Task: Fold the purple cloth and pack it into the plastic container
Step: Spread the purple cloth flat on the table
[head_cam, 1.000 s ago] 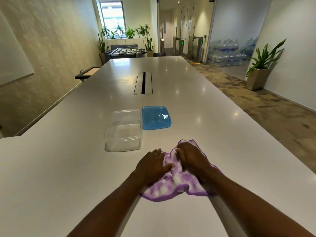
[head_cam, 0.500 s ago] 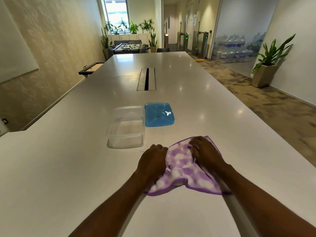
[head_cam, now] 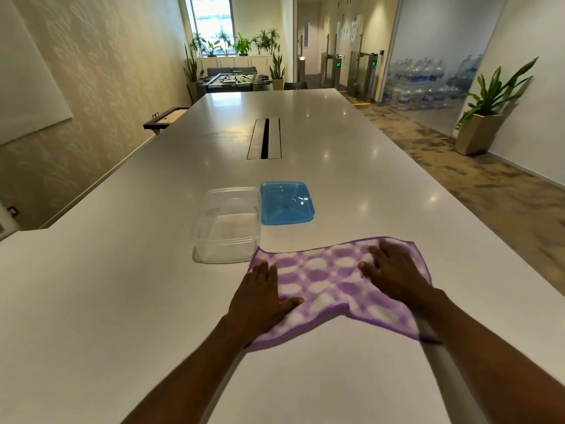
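Purple cloth (head_cam: 328,280) under two flat hands

No legible text, brand, number or sign anywhere. Blue label bands on the stacked water bottles (head_cam: 428,87), behind the glass beyond the table's (head_cam: 336,166) far right corner: too blurred to read. Green lit indicators on the turnstile gates (head_cam: 356,67) left of the bottles: symbol not discernible.

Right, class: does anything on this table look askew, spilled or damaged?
Nothing spilled or damaged. The purple cloth lies spread but uneven, its near edge buckled between the flat hands. The container stands open, its blue lid beside it.
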